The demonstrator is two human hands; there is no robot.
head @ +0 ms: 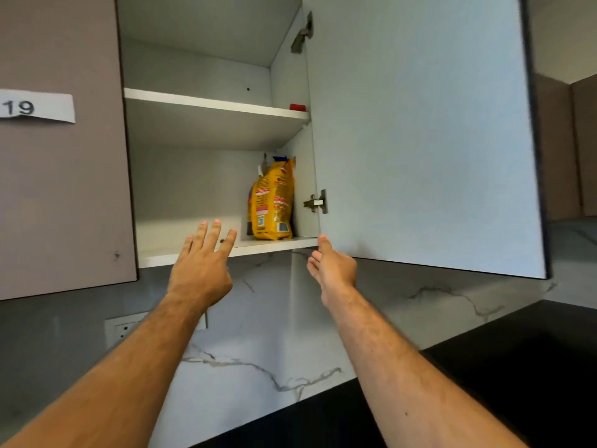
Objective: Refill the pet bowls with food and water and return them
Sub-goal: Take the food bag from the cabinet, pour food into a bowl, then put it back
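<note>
A yellow bag of pet food (272, 202) stands upright at the right end of the lower shelf (258, 245) inside an open wall cabinet. My left hand (202, 268) is raised in front of the shelf's edge, fingers spread, holding nothing, left of the bag. My right hand (332, 268) reaches up just below the shelf's right corner and the door's lower edge, fingers loosely apart, empty. No pet bowls are in view.
The cabinet door (420, 130) stands open to the right. A small red object (298, 107) lies on the upper shelf. A closed door with a "19" label (35, 106) is at left. A marble backsplash with a wall socket (124, 328) and a black counter (484, 383) lie below.
</note>
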